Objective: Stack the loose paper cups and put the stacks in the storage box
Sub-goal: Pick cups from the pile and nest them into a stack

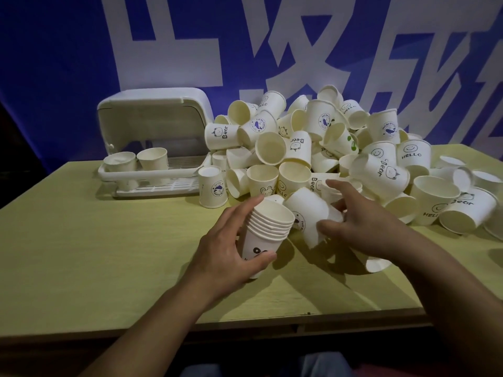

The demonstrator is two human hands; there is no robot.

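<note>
A blue banner (68, 63) with big white characters hung behind the yellow-green table (95, 254). Toward the table's far left corner sat the white storage box (152, 137), lid up, two stacks (136, 160) already on its tray. Near the middle of the table, my left hand (226, 251) wrapped its grip round a nested stack (268, 227), mouth tilted rightward. My right hand (362, 227) pinched a loose cup (310, 213), pale, with a small blue print. I judged it best to line up base with mouth before sliding in. The heap of cups (326, 142) filled the far right corner.
</note>
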